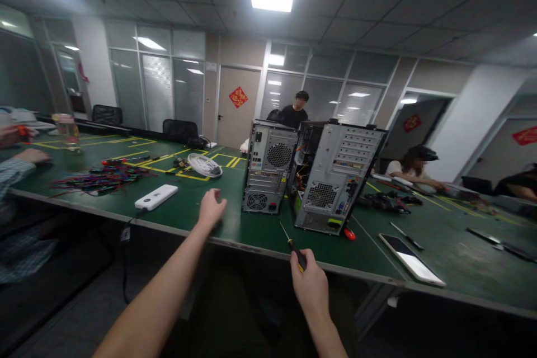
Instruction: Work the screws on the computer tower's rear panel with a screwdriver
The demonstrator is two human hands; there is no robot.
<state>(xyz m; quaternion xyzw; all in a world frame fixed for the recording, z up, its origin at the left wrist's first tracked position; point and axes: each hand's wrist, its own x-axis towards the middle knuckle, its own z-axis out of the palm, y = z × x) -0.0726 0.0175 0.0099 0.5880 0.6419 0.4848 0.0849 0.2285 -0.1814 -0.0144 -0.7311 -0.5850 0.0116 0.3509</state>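
Observation:
My right hand is closed around the black and yellow handle of a screwdriver. The thin metal shaft points up and away, with its tip just in front of the two computer cases. Over the table's front edge, left of the cases, my left hand is loosely curled, thumb and fingers apart, with nothing visible in it. Closest to it stands a narrower computer case, upright with its rear panel facing me. Right beside that, a larger computer case stands with part of its inside showing and wires within.
The green table holds a white power strip, a pile of coloured wires and a white oval grille. Rightward lie a phone, another screwdriver and black cables. Other people are around the table.

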